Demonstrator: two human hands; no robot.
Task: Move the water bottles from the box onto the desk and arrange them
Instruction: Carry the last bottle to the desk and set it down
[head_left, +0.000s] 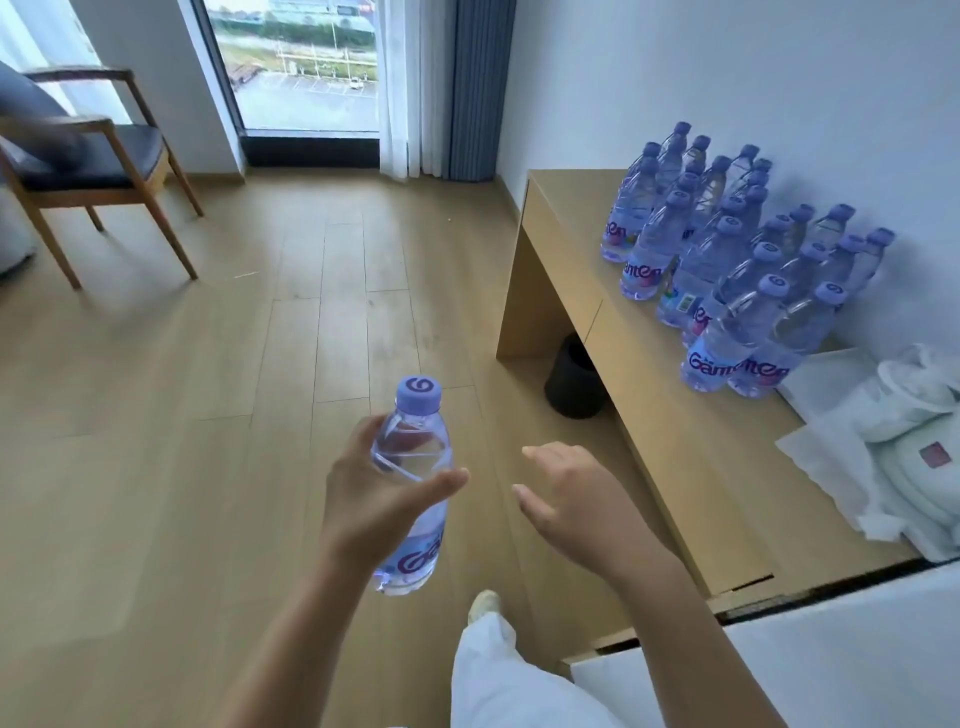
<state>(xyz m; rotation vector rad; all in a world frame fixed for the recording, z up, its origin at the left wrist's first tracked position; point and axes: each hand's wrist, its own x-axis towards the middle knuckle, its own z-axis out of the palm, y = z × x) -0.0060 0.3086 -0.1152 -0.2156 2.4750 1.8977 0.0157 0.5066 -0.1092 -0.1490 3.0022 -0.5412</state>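
One bottle in play: the left hand (384, 499) has a water bottle (413, 486) clamped round its shoulder, thumb across the front, fingers wrapped behind, cap up at 12 o'clock and slightly tilted.
Where it is: out over the wooden floor (208, 364), well apart from the bench (691, 467), which lies off at 2 o'clock from the bottle.
Right hand: the right hand (576, 499) hangs just beside the bottle at 3 o'clock, fingers loosely spread, holding nothing and touching nothing.
On the bench: a crowd of matching bottles (737, 260) stands upright in close ranks toward the far end, against the wall; nearer the camera sit white packets (904, 447).
Under the bench: a dark bin (574, 379) sits in the knee space.
The box: only a pale corner (779, 675) shows at 5 o'clock, and whether that is the box cannot be told.
Handling call: full of water by the look of it, so moderately heavy for one hand; thin clear plastic that will likely give under a hard squeeze and may be slick.
Best hold: mid-body or the shoulder below the cap, where the wall looks stiffest, so the current hold looks sound.
Next move, as a judgement: swing it toward 2 o'clock and set it base-down beside the nearest row; a bump could topple close-packed neighbours.
Progress: most of the job looks done.
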